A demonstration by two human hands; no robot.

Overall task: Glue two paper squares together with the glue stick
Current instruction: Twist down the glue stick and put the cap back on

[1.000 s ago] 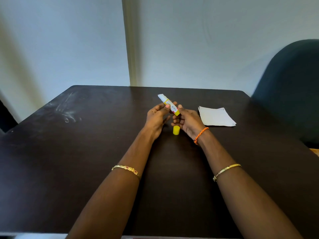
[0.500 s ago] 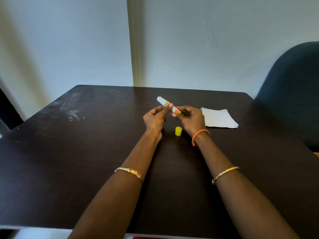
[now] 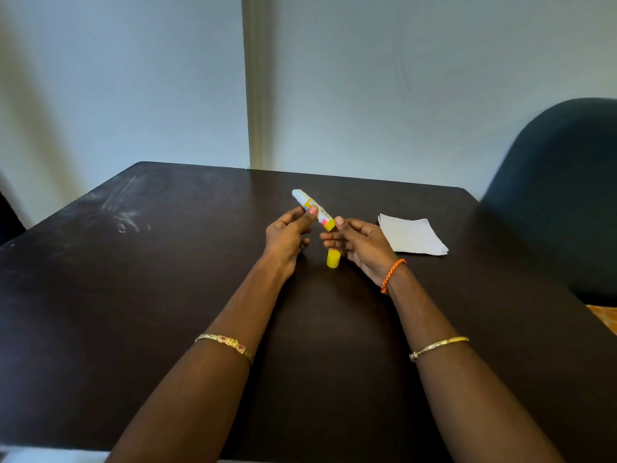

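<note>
The glue stick [image 3: 312, 208] is uncapped, a white tube with a yellow base, tilted with its white tip pointing up and to the left above the dark table [image 3: 167, 295]. My left hand [image 3: 288, 233] pinches its middle between thumb and fingers. My right hand [image 3: 357, 242] has its thumb and fingertips at the yellow base end. The yellow cap [image 3: 333, 259] stands on the table just below and between my hands. The white paper squares [image 3: 412, 234] lie stacked flat on the table to the right of my right hand.
A dark upholstered chair [image 3: 561, 195] stands at the table's right side. A pale wall with a vertical trim strip [image 3: 255, 81] rises behind the far edge. Chalky smears [image 3: 123, 208] mark the table's back left.
The glue stick stays held by both hands, with only a slight change of tilt. My right-hand fingers have spread a little at its base. Cap and papers have not moved.
</note>
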